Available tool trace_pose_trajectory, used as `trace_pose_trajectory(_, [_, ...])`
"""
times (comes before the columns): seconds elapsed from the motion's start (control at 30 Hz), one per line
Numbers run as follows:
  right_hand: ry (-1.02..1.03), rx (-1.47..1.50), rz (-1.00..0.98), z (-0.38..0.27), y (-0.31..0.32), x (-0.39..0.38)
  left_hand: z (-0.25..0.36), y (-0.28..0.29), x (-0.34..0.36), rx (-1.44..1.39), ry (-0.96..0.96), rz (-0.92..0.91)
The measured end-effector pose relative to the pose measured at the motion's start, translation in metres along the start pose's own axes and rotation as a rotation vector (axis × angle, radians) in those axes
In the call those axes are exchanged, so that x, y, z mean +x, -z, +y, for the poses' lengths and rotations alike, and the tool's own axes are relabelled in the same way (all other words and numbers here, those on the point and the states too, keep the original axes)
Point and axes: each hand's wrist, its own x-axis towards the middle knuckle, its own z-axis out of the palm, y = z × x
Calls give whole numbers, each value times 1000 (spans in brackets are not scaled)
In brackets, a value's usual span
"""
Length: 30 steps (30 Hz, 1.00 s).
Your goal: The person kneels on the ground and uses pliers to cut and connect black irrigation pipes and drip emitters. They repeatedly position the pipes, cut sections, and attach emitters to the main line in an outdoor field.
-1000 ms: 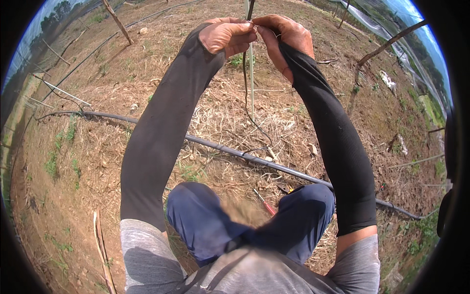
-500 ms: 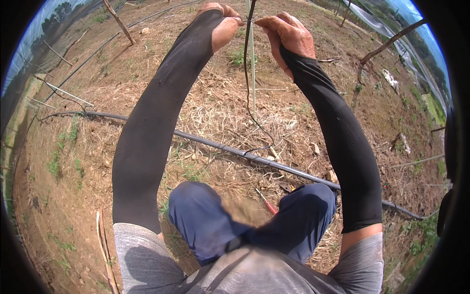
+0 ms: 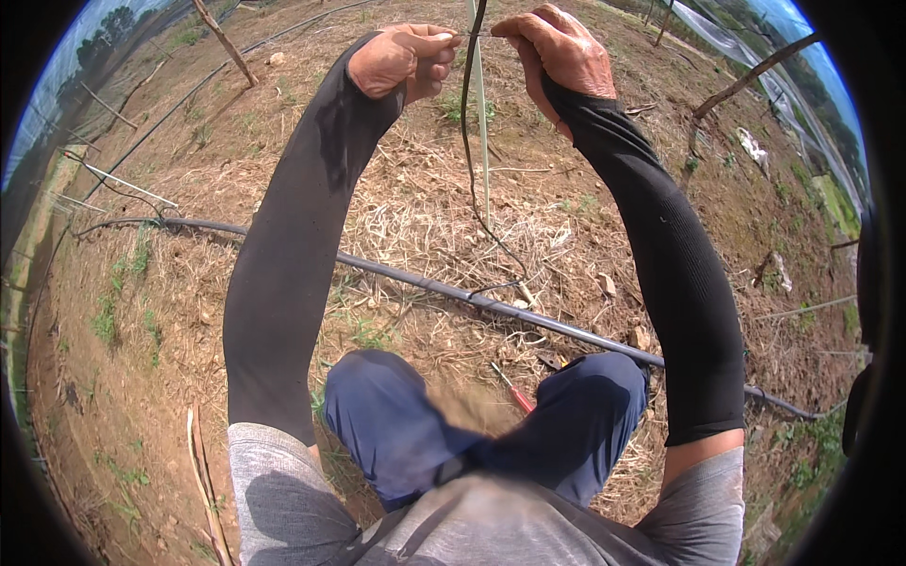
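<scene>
At the far side, a thin black tube [image 3: 466, 132] rises beside a slim pale green stake [image 3: 484, 151]. A fine strand, perhaps a tie [image 3: 484, 34], crosses them between my hands. My left hand [image 3: 406, 61] is closed on the left of the tube, thumb and forefinger pinching one end of the strand. On the right, my right hand [image 3: 563, 55] pinches the other end, fingers bent and palm down. The strand's exact path around tube and stake is too small to make out.
A thick black pipe [image 3: 425, 280] runs across the ground before my knees, and the thin tube's lower end reaches it. A red-handled tool [image 3: 520, 398] lies between my knees. Wooden posts [image 3: 225, 42] stand at left and right. Dry straw covers the soil.
My left hand has rolled over, so its thumb and curled fingers now show, and has dropped slightly. The right hand has shifted slightly up and right. Both still pinch beside the tube.
</scene>
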Motion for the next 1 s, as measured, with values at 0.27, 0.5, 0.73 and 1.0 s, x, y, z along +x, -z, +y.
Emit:
trace_pose_trajectory(0.27, [-206, -12, -23, -10, -13, -16, 5, -1, 3, 38, 59, 90])
trace_pose_trajectory(0.5, [-791, 393, 184, -54, -54, -29, -4, 15, 31, 309, -3, 329])
trace_pose_trajectory(0.73, [-838, 599, 90, -32, -52, -29, -1, -27, 20, 326, -213, 546])
trace_pose_trajectory(1.0, [-272, 212, 48, -35, -9, 12, -41, -44, -17, 299, -213, 509])
